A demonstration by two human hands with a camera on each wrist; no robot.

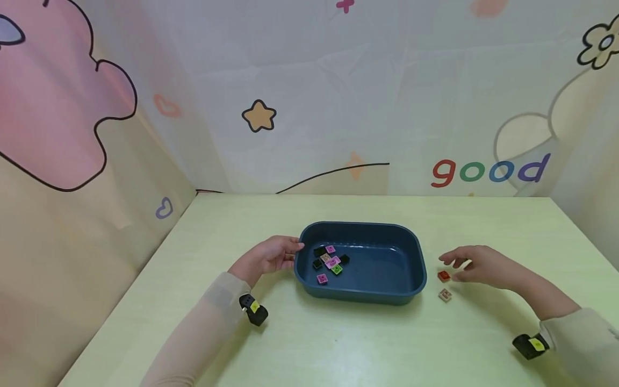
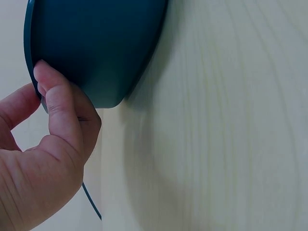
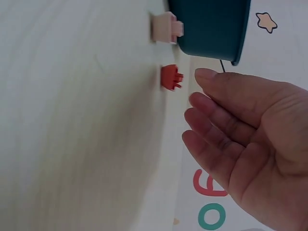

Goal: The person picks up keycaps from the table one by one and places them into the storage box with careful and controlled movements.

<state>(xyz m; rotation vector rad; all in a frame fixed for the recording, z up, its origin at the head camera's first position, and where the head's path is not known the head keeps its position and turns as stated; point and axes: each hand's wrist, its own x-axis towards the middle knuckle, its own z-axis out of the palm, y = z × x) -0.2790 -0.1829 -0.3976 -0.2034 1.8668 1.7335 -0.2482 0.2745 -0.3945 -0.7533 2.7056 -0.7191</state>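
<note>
My left hand grips the left rim of a dark blue rectangular basin, thumb on one side of the wall and fingers on the other in the left wrist view. Inside its left half lie several small square pieces, coloured black, magenta, pink, beige and green. To the basin's right, my right hand hovers just over a small red piece, its fingers loosely bent and holding nothing. That piece has short prongs on top in the right wrist view. A pale pink-beige piece sits nearer the front.
All this stands on a pale wood-grain table. A printed cloth backdrop rises behind its far edge and at both sides. Each wrist wears a small black camera, such as the left one.
</note>
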